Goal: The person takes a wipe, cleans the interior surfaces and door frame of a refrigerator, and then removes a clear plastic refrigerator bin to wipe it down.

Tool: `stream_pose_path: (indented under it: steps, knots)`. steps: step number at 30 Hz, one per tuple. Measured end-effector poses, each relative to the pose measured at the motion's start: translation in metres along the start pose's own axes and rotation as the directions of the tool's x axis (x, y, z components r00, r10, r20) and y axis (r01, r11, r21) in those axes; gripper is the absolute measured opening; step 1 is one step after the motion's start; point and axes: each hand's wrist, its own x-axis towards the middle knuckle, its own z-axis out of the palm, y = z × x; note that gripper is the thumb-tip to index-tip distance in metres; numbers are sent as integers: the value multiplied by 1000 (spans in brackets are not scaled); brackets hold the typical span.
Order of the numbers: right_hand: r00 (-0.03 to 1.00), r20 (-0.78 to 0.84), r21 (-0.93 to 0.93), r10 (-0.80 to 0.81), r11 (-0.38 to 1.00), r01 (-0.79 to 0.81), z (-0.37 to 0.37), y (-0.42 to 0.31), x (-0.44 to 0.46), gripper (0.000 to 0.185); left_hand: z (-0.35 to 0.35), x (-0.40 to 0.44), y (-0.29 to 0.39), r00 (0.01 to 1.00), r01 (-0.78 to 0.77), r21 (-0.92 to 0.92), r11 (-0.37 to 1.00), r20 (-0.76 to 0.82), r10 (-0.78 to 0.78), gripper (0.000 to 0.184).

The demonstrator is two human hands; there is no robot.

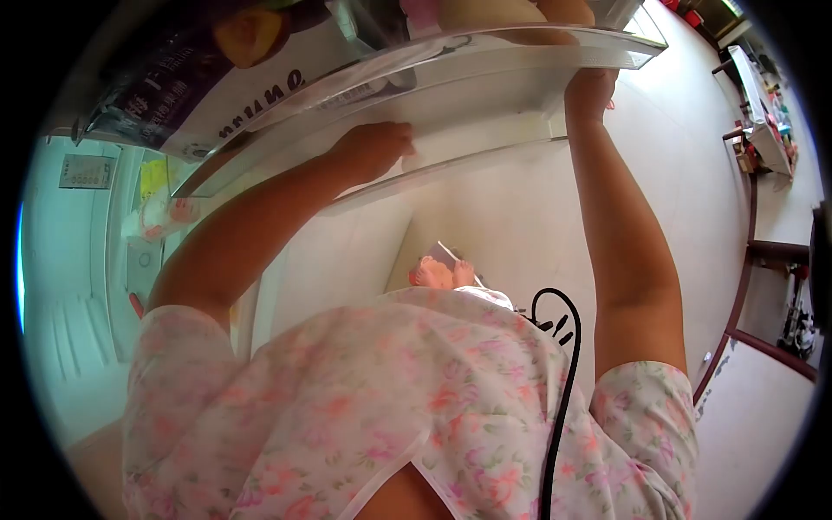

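A clear door shelf of an open fridge spans the top of the view. Below its front wall, my left hand reaches into a pale recess with its fingers curled together. Something small and whitish shows at the fingertips, too unclear to name. My right hand is closed at the right end of the shelf, against its lower edge; what it grips is hidden. A purple and white package with "prune" on it lies on the shelf at the upper left.
The lit fridge interior lies at the left, with a yellow and white bag beside it. A black cable hangs in front of my body. Below are feet on the floor. Furniture with various items stands at the far right.
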Motion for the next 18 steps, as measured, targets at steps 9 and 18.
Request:
stream_pose_path:
  steps: [9,18]
  knots:
    - [981,21,-92,-191,977,192,1,15,1,32,-7,119,75,885,-154,112,982,-427,187,18]
    - [990,24,-83,-140,986,142,-1,8,-3,29,9,160,74,896,-193,234,953,-353,269,15]
